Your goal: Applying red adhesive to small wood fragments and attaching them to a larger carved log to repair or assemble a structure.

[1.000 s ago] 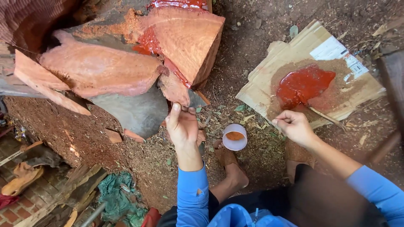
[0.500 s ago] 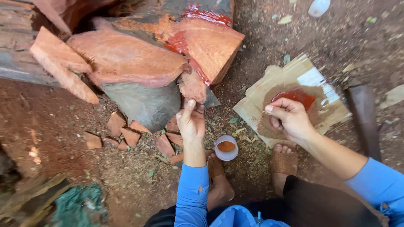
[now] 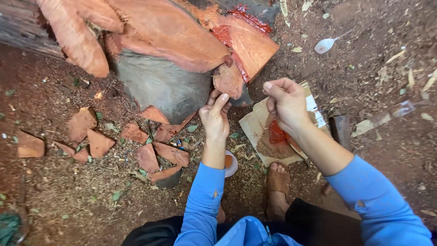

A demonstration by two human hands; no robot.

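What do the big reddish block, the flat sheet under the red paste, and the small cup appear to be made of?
Block: raw wood, judging by the rough-cut reddish faces with grain and the chips around it.
Sheet: tan, creased cardboard.
Cup: probably plastic, with a thin, smooth white rim.

The ground (image 3: pixel 387 59) is bare reddish-brown earth, covered with sawdust, dry leaves and wood shavings. Broken reddish wood chips (image 3: pixel 136 146) lie scattered on the left side. A white plastic spoon (image 3: pixel 325 44) lies on the soil at upper right. A dark flat wooden piece (image 3: pixel 340 129) rests on the ground at right. Green cloth (image 3: pixel 7 228) shows at the lower left corner. Lighting is diffuse daylight, outdoors.
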